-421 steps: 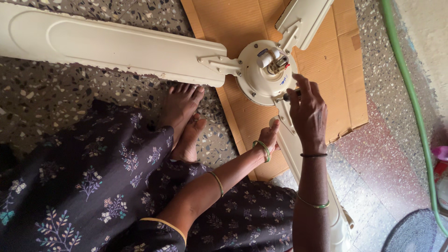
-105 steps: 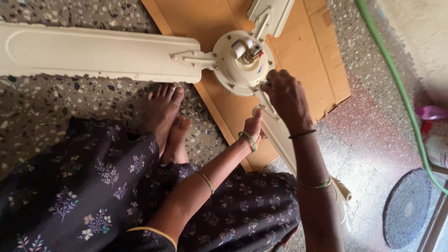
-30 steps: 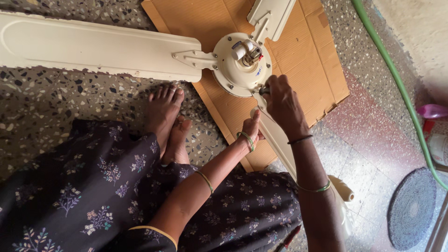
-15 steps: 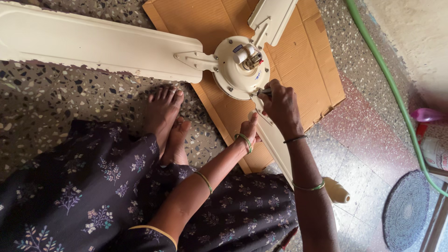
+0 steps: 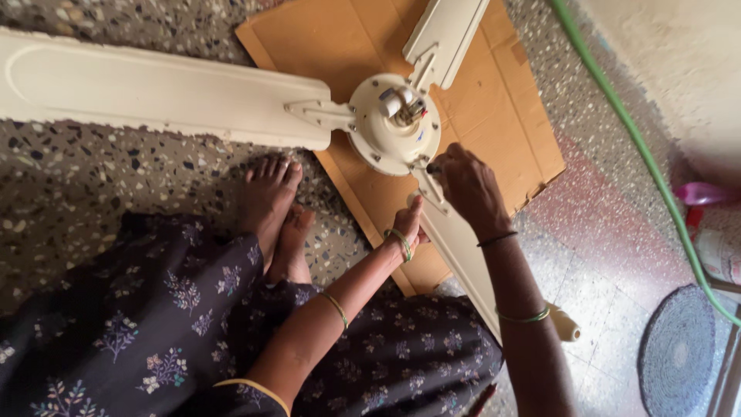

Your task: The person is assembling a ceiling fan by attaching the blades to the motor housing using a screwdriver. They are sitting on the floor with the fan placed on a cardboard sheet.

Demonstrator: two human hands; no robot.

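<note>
A cream ceiling fan lies on a sheet of brown cardboard [image 5: 324, 38], its round motor hub [image 5: 394, 123] facing up with wires at the centre. One long blade [image 5: 154, 89] runs left, one [image 5: 448, 31] runs up, and one [image 5: 463, 247] runs down towards me. My right hand [image 5: 471, 189] is pinched on a small dark part at the hub's edge, where the lower blade's bracket joins. My left hand [image 5: 409, 224] grips the near edge of that lower blade just below the bracket, fingers pointing up.
I sit on a speckled stone floor with my bare feet [image 5: 270, 201] beside the cardboard. A green hose [image 5: 641, 147] runs along the right wall. A round woven mat [image 5: 679, 351] and a pink object [image 5: 698, 193] lie at the right.
My right hand has crept slightly closer to the hub's rim and stays pinched there. My left hand keeps its place under the lower blade. The view has shifted a little.
</note>
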